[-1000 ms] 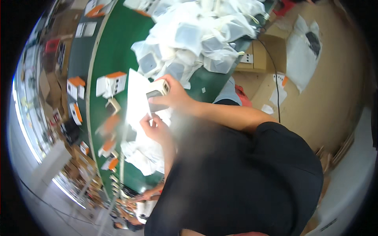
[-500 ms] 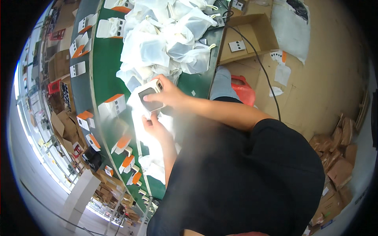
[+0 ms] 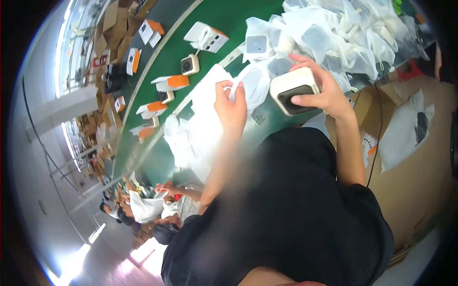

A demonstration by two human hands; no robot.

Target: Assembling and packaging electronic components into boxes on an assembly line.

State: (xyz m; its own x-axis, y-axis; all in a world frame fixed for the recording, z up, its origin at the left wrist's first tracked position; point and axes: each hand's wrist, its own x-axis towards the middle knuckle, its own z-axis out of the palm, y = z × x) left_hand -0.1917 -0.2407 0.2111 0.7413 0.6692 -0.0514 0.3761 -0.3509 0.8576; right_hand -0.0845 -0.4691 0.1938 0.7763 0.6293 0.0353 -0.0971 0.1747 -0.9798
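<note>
My right hand [image 3: 329,93] grips a cream, rounded boxy device [image 3: 286,89] with a dark front panel, fingers over its top and thumb on the panel. To its left, my left hand [image 3: 231,108] pinches the edge of a thin white translucent bag [image 3: 253,86]. The bag hangs between my hands, its mouth turned toward the device; whether they touch I cannot tell. Under and beside my left forearm lie flat white bags [image 3: 202,131], washed out by glare. Beyond both hands is a heap of bagged devices [image 3: 329,35], several showing dark panels through the material.
Along the green work surface [image 3: 164,62] stand open white-and-orange boxes [image 3: 207,38], and a bare cream device [image 3: 190,65] beside them. An open cardboard box [image 3: 374,107] and a black cable [image 3: 378,128] lie at the right. Other people [image 3: 148,207] work at the lower left.
The view has turned, bringing people in at lower left. My right hand has carried the device away from my left hand, which now pinches a bag.
</note>
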